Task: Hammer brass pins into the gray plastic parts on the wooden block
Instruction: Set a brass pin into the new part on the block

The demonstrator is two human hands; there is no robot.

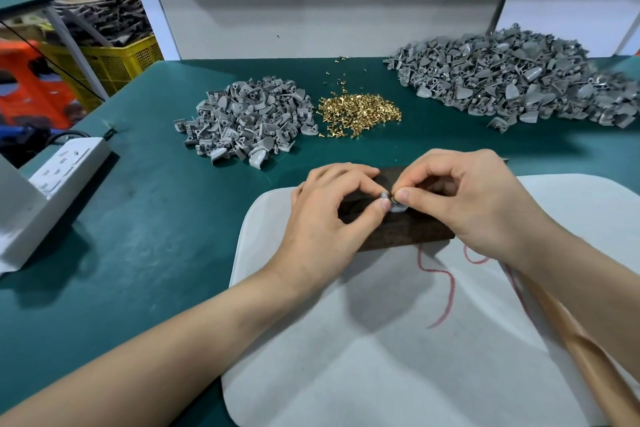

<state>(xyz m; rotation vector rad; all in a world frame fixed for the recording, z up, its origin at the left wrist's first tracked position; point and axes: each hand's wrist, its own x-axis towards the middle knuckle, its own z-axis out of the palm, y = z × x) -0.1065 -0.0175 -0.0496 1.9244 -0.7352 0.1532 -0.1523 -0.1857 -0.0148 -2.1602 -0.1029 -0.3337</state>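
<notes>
A dark wooden block (412, 229) lies on a white mat (398, 340) in front of me. My left hand (325, 218) pinches a small gray plastic part (396, 206) over the block. My right hand (460, 198) pinches a brass pin (394, 198) at the top of that part. A heap of brass pins (360, 113) lies further back in the middle. A small pile of gray parts (242, 121) sits to the left of the pins, and a large pile of gray parts (519, 80) sits at the back right. A wooden handle (575, 340) runs along the mat's right side; its head is hidden.
The green table (156, 218) carries a white power strip (69, 163) at the left and a white box (20, 218) at the left edge. A red cord (450, 291) lies on the mat. A gray wall panel (311, 10) bounds the back. Yellow and orange crates stand off the table's left.
</notes>
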